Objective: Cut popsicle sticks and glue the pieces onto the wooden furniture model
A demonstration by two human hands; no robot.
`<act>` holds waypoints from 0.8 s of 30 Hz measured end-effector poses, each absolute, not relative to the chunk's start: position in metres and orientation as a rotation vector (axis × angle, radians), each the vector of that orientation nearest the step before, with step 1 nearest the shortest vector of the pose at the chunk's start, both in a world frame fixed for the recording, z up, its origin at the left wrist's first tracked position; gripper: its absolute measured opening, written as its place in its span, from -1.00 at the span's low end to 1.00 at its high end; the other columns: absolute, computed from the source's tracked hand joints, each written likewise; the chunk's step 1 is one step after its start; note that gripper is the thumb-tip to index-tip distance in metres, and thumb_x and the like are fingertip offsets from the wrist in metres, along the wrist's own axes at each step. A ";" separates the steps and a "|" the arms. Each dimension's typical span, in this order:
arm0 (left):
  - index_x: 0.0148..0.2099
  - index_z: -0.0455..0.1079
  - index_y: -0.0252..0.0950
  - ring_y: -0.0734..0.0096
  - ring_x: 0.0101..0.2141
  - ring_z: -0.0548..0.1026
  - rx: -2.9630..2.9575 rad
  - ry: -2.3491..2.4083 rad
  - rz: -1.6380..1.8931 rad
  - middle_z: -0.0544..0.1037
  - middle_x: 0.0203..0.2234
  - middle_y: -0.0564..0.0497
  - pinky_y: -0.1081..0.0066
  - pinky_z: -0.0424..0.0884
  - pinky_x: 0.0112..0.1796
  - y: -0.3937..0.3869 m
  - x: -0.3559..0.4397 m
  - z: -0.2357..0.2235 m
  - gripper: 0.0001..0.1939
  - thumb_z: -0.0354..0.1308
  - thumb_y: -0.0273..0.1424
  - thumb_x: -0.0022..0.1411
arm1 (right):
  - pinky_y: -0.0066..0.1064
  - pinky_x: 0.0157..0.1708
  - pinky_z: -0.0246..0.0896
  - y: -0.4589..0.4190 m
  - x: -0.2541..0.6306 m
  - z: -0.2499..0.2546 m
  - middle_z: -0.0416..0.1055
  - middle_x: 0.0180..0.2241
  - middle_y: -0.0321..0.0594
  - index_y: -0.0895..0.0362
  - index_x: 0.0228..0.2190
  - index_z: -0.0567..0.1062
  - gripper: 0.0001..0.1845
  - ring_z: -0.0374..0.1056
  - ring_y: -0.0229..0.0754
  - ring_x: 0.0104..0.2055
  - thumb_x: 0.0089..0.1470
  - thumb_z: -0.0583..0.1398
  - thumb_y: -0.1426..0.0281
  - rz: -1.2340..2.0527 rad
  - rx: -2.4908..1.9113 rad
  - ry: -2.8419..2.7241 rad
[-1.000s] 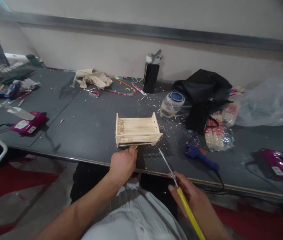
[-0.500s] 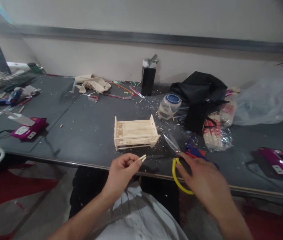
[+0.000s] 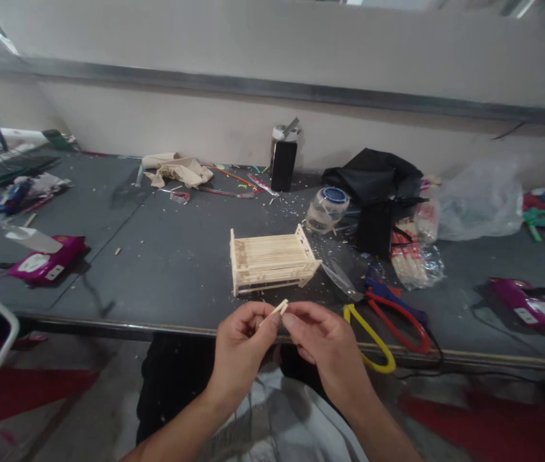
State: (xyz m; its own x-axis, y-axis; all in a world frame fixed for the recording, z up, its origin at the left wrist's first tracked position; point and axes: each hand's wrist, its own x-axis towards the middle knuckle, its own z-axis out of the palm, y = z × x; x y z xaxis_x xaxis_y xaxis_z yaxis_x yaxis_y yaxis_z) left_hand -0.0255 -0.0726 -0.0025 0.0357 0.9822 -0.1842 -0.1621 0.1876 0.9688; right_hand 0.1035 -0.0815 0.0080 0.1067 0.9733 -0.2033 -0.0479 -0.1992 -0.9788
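Two short wooden sticks [image 3: 280, 307] are pinched between the thumb and fingers of my left hand [image 3: 241, 343], close to the table's front edge. The thumb and fingertips of my right hand [image 3: 327, 343] close on the sticks' far ends from the other side. Just beyond my hands stands a small bed-shaped model [image 3: 275, 255] built of wooden sticks, upright on the table. To the right of my right hand lie scissors [image 3: 371, 327] with one yellow and one red handle, the blades pointing towards the model and the handles jutting over the edge.
Behind the model are a clear jar with a blue lid [image 3: 327, 208], a black phone [image 3: 283, 165] and a black bag [image 3: 378, 179]. Packets of sticks [image 3: 408, 256] lie right of it. Purple power strips [image 3: 51, 260] sit at both sides. A beige cloth [image 3: 179, 170] lies far left.
My right hand has let go of the scissors, now lying on the table, and moved left to the sticks. My left hand still holds the sticks. The view has shifted slightly.
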 end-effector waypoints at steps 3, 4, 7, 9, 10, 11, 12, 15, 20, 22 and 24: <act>-0.38 0.44 -0.33 0.65 -0.67 0.16 1.168 1.199 1.124 0.26 -0.72 0.19 0.63 0.10 -0.64 -0.072 -0.035 -0.004 -0.78 0.19 -0.25 0.14 | -0.60 -0.72 -0.13 -0.081 0.099 0.008 0.24 -0.70 -0.43 0.13 -0.42 0.54 -0.76 0.05 -0.44 -0.67 -0.08 0.32 0.21 1.342 -1.332 -0.984; -0.36 0.45 -0.32 0.63 -0.66 0.20 1.243 1.198 1.115 0.31 -0.71 0.17 0.63 0.13 -0.63 -0.071 -0.038 -0.005 -0.79 0.18 -0.26 0.16 | -0.59 -0.72 -0.11 -0.081 0.098 0.008 0.25 -0.70 -0.42 0.14 -0.43 0.54 -0.77 0.06 -0.43 -0.68 -0.07 0.31 0.22 1.332 -1.337 -1.003; -0.31 0.45 -0.30 0.58 -0.60 0.33 1.479 1.193 1.125 0.46 -0.62 0.12 0.61 0.23 -0.57 -0.069 -0.049 -0.007 -0.82 0.13 -0.29 0.22 | -0.55 -0.68 0.00 -0.075 0.096 0.008 0.36 -0.64 -0.36 0.13 -0.44 0.54 -0.78 0.11 -0.40 -0.66 -0.02 0.28 0.22 1.153 -1.388 -1.114; -0.26 0.45 -0.28 0.56 -0.55 0.39 1.598 1.259 1.205 0.51 -0.55 0.11 0.60 0.28 -0.50 -0.066 -0.057 -0.010 -0.84 0.10 -0.33 0.25 | -0.52 -0.60 0.11 -0.068 0.096 0.008 0.41 -0.57 -0.33 0.12 -0.43 0.55 -0.81 0.19 -0.36 -0.60 0.01 0.26 0.24 0.817 -1.454 -1.216; -0.24 0.44 -0.28 0.55 -0.53 0.41 1.630 1.318 1.263 0.53 -0.52 0.11 0.59 0.30 -0.48 -0.063 -0.062 -0.012 -0.85 0.09 -0.34 0.26 | -0.51 -0.56 0.14 -0.063 0.096 0.007 0.40 -0.55 -0.33 0.11 -0.43 0.55 -0.83 0.21 -0.35 -0.57 0.02 0.25 0.26 0.612 -1.481 -1.265; -0.22 0.44 -0.27 0.55 -0.51 0.42 1.643 1.381 1.323 0.53 -0.50 0.10 0.59 0.30 -0.45 -0.060 -0.067 -0.014 -0.85 0.08 -0.34 0.26 | -0.50 -0.52 0.16 -0.058 0.095 0.006 0.38 -0.55 -0.34 0.11 -0.43 0.55 -0.85 0.22 -0.34 -0.55 0.04 0.25 0.28 0.417 -1.495 -1.308; -0.21 0.44 -0.27 0.54 -0.50 0.42 1.637 1.440 1.377 0.52 -0.49 0.11 0.58 0.31 -0.44 -0.056 -0.071 -0.017 -0.85 0.08 -0.34 0.26 | -0.49 -0.50 0.16 -0.053 0.095 0.005 0.35 -0.56 -0.35 0.11 -0.44 0.55 -0.85 0.21 -0.33 -0.54 0.05 0.24 0.30 0.258 -1.497 -1.347; -0.21 0.44 -0.28 0.53 -0.53 0.39 1.570 1.544 1.461 0.49 -0.53 0.12 0.56 0.30 -0.46 -0.043 -0.083 -0.025 -0.81 0.09 -0.28 0.25 | -0.49 -0.48 0.15 -0.041 0.093 0.000 0.29 -0.59 -0.38 0.13 -0.42 0.55 -0.86 0.18 -0.34 -0.55 0.10 0.21 0.34 0.019 -1.468 -1.433; -0.20 0.43 -0.28 0.51 -0.51 0.37 1.389 1.524 1.441 0.46 -0.51 0.09 0.55 0.28 -0.47 -0.027 -0.090 -0.034 -0.76 0.10 -0.22 0.24 | -0.46 -0.43 0.16 -0.035 0.090 -0.008 0.32 -0.57 -0.36 0.15 -0.37 0.53 -0.85 0.20 -0.32 -0.53 0.14 0.19 0.35 -0.025 -1.478 -1.495; -0.20 0.43 -0.28 0.51 -0.52 0.35 1.336 1.508 1.426 0.45 -0.52 0.09 0.55 0.26 -0.49 -0.025 -0.090 -0.035 -0.75 0.11 -0.21 0.23 | -0.45 -0.42 0.17 -0.034 0.089 -0.010 0.33 -0.56 -0.35 0.14 -0.38 0.53 -0.86 0.21 -0.31 -0.52 0.14 0.19 0.36 -0.030 -1.480 -1.504; -0.21 0.44 -0.29 0.51 -0.53 0.33 1.333 1.501 1.410 0.44 -0.53 0.10 0.55 0.25 -0.50 -0.025 -0.091 -0.035 -0.75 0.12 -0.21 0.21 | -0.45 -0.43 0.17 -0.034 0.088 -0.012 0.35 -0.56 -0.34 0.14 -0.39 0.53 -0.86 0.23 -0.31 -0.51 0.14 0.19 0.36 -0.040 -1.481 -1.513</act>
